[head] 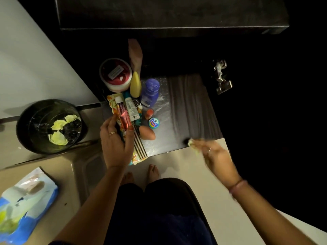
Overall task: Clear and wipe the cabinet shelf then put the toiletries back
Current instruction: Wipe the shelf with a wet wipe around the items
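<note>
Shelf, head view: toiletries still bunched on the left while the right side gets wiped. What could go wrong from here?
1. The left hand grips a red tube amid packed toiletries; the comb overhangs the shelf edge and could be knocked to the floor.
2. The right hand holds a wipe at the front edge; a sweep leftward may hit the small blue tin.
3. Wet streaks show beside the blue bottle; things could be set back on a damp surface.
</note>
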